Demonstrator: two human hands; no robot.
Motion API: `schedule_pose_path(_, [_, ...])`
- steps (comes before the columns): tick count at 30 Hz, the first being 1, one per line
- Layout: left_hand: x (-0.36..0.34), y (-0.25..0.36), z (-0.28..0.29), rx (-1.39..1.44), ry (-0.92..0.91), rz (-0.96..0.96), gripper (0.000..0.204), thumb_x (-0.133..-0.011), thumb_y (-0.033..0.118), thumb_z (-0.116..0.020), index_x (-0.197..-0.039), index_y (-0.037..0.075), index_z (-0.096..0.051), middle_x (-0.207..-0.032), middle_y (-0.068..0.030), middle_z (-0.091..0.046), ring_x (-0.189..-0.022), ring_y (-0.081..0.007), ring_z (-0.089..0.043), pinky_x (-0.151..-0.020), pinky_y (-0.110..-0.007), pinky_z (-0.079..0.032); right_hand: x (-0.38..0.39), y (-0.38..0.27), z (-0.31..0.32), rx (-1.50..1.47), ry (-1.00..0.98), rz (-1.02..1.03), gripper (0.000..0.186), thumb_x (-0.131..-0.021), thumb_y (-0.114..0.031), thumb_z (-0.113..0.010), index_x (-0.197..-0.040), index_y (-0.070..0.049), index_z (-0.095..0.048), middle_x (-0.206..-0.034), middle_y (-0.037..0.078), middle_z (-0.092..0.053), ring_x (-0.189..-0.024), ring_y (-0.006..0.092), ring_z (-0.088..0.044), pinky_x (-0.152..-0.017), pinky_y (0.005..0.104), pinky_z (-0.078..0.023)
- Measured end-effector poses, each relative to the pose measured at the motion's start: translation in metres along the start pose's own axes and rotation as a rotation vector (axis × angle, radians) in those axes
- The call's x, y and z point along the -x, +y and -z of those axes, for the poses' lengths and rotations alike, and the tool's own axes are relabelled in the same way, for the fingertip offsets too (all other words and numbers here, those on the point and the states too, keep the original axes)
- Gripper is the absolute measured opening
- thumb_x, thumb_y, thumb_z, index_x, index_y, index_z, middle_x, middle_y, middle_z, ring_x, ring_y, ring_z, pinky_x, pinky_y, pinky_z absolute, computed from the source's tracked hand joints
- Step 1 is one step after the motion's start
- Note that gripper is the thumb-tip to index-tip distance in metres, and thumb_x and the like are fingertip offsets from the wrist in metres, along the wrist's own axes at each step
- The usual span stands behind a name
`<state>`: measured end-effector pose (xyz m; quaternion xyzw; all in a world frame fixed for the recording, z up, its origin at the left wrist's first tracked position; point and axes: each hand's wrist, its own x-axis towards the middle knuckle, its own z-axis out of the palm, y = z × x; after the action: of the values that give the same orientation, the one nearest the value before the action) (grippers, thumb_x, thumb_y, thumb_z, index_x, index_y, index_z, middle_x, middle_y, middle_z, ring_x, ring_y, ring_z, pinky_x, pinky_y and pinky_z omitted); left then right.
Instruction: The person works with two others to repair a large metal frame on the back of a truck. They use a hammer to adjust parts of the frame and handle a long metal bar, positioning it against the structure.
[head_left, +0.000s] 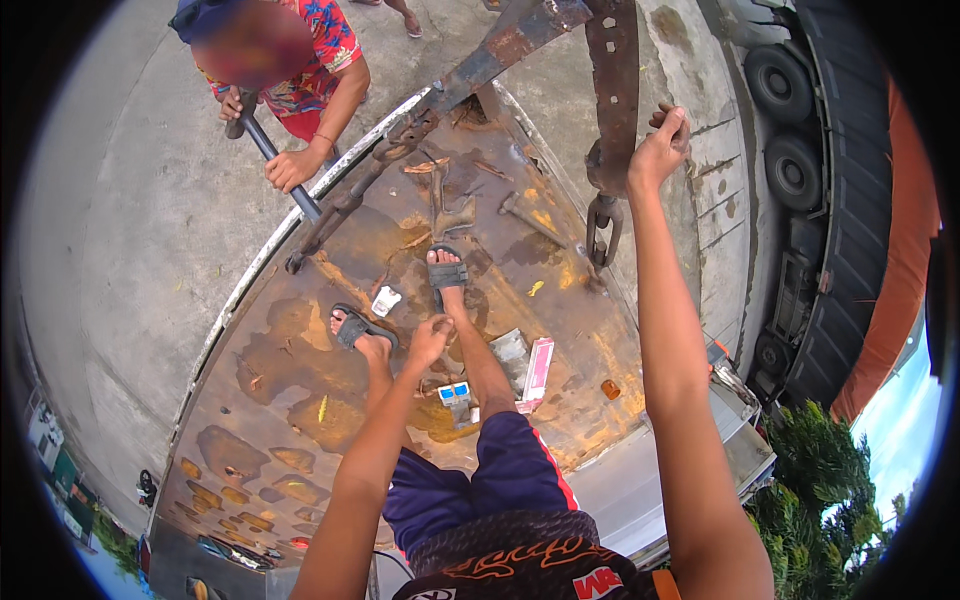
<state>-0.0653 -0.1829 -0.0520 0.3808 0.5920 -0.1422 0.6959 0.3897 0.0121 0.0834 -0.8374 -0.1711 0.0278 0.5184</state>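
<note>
My right hand (660, 145) is raised at the right beside a rusty, perforated steel bar (613, 95). Its fingers are curled, and whatever may be inside them is hidden. From the bar's lower end hangs a chain link (603, 230). Lower down, my left hand (430, 340) is closed in front of my legs, above the sandals; I cannot make out anything in it. A second rusty bar (480, 70) slants in from the top, with a rusty chain and hook (345, 205) hanging along the bed's left edge.
I stand on a rusty, stained metal bed (270, 350). On it lie a T-shaped rusty rod (532, 220), a pink-and-white box (537, 370) and a blue-and-white pack (456, 395). Beyond the left edge, a person (325, 90) grips a dark bar (270, 145). A truck (800, 180) stands right.
</note>
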Motion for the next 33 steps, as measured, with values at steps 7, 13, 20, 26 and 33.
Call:
schedule_pose_path(7, [-0.021,-0.039,0.09,-0.128,0.32,0.097,0.037,-0.098,0.029,-0.061,-0.119,-0.001,-0.066,-0.098,-0.0107,-0.072,-0.072,-0.0166,-0.067,-0.062,-0.03,-0.052,-0.002,0.022,-0.017,0.041,0.001,-0.096,0.063,-0.104,-0.048,-0.039,-0.088,0.006,-0.067,-0.074,0.012,-0.063,-0.072,0.0224,-0.059,-0.072,0.0394,-0.046])
schedule_pose_path(13, [-0.029,-0.035,0.106,-0.11,0.348,0.12,0.045,-0.09,0.037,-0.062,-0.116,0.001,-0.069,-0.104,-0.021,-0.073,-0.096,-0.0338,-0.071,-0.088,-0.041,-0.051,0.0,0.016,-0.017,0.082,0.035,-0.073,0.055,-0.103,-0.042,-0.041,-0.088,0.004,-0.067,-0.073,0.012,-0.062,-0.071,0.0242,-0.059,-0.071,0.04,-0.045])
schedule_pose_path(20, [-0.032,0.012,0.039,0.054,0.242,0.028,0.037,-0.095,0.026,-0.06,-0.118,-0.002,-0.067,-0.097,-0.0155,-0.074,-0.087,-0.0223,-0.071,-0.08,-0.035,-0.053,0.003,0.011,-0.016,0.16,0.063,-0.052,0.047,-0.1,-0.038,-0.044,-0.087,0.001,-0.066,-0.069,0.011,-0.06,-0.067,0.0248,-0.058,-0.068,0.0402,-0.044])
schedule_pose_path(26, [-0.039,0.032,-0.002,0.0,0.181,-0.089,0.035,-0.093,0.027,-0.061,-0.113,0.0,-0.069,-0.095,-0.0143,-0.075,-0.085,-0.0237,-0.071,-0.079,-0.035,-0.053,0.004,0.008,-0.016,0.171,0.038,-0.043,0.043,-0.099,-0.036,-0.045,-0.086,0.0,-0.066,-0.067,0.011,-0.058,-0.065,0.0249,-0.058,-0.066,0.0405,-0.044])
schedule_pose_path(33, [-0.036,0.047,0.01,-0.024,0.194,-0.118,0.033,-0.094,0.026,-0.06,-0.112,0.0,-0.069,-0.09,-0.0133,-0.074,-0.072,-0.0221,-0.071,-0.07,-0.034,-0.054,0.003,0.009,-0.016,0.158,0.014,-0.019,0.042,-0.098,-0.035,-0.046,-0.085,0.0,-0.066,-0.065,0.011,-0.058,-0.064,0.0251,-0.058,-0.065,0.0399,-0.044])
